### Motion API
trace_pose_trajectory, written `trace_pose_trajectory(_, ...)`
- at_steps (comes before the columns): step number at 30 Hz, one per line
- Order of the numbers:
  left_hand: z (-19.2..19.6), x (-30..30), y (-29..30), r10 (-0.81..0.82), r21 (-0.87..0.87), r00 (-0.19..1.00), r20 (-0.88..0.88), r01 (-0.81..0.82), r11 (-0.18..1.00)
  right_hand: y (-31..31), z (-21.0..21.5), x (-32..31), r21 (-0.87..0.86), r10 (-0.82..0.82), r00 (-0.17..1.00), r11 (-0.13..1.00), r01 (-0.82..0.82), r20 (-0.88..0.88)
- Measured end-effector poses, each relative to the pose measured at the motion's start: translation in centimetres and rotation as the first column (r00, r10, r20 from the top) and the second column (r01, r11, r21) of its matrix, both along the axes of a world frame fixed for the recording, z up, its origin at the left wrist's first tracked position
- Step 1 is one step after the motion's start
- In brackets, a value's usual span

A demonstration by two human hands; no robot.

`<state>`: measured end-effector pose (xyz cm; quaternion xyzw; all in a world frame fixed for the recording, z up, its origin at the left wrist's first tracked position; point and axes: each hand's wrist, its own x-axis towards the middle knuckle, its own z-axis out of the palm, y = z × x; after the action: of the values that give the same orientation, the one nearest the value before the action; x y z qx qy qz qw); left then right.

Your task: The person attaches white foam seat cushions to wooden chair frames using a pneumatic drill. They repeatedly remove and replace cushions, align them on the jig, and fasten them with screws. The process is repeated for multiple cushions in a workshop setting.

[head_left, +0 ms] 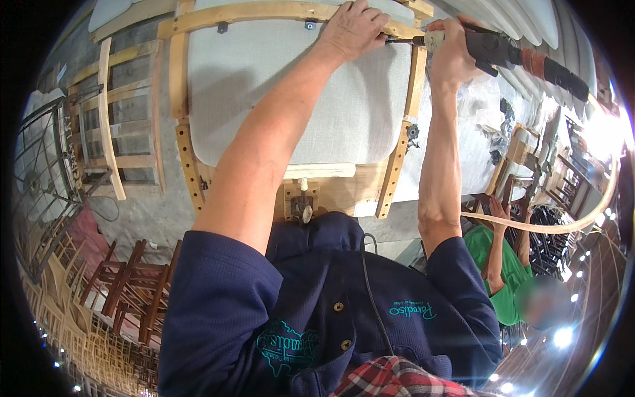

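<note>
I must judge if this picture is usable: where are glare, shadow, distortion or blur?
Head view throughout: lamp glare washes out the right edge; a soft shadow darkens the grey panel left of the left forearm; fisheye distortion grows toward the black rim; the co-worker's head is blurred, while the left hand and right hand look fairly clear.

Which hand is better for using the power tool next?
Probably the right hand: it holds the power tool, whose bit points toward the wooden frame. The left hand is on the frame.
</note>
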<state>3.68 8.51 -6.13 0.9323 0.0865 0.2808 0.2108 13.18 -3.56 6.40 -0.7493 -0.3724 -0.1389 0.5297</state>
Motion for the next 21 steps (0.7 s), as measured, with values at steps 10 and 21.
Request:
trace_pose_trajectory(10,0.0,0.2,-0.2,0.000,0.015,1.000,-0.008,0.000,1.000,0.2,-1.1,0.6,0.116,-0.011,1.000,0.993,0.012,-0.010)
trace_pose_trajectory(21,-0.1,0.2,0.0,-0.012,0.015,0.999,0.032,0.011,1.000,-0.2,-1.5,0.9,0.099,-0.014,0.995,0.995,0.004,0.095)
